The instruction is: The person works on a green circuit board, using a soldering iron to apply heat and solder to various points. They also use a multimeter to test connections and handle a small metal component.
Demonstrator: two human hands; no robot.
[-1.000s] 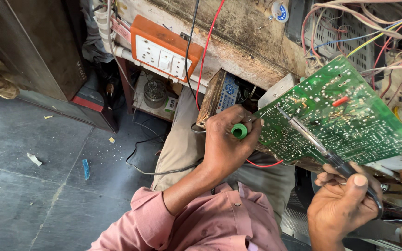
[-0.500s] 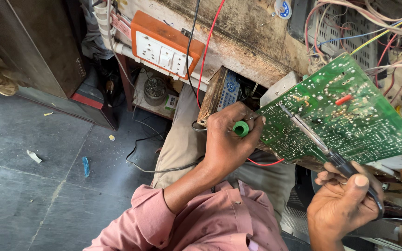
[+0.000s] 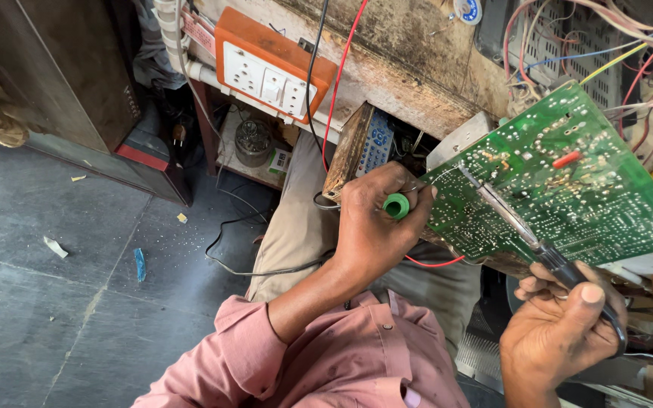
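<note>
Item: green printed circuit board [image 3: 568, 189], solder side up, tilted, propped at the cluttered workbench's [image 3: 417, 68] front edge.
Left hand [image 3: 376, 227]: fingers curled, pinching a small green spool [image 3: 396, 205] against the board's left edge.
Right hand [image 3: 564, 329]: fingers wrapped tight around a black-handled soldering iron [image 3: 523, 230], tip on the board.
Handling: likely light, stiff, fragile; best gripped by bare edges.
</note>
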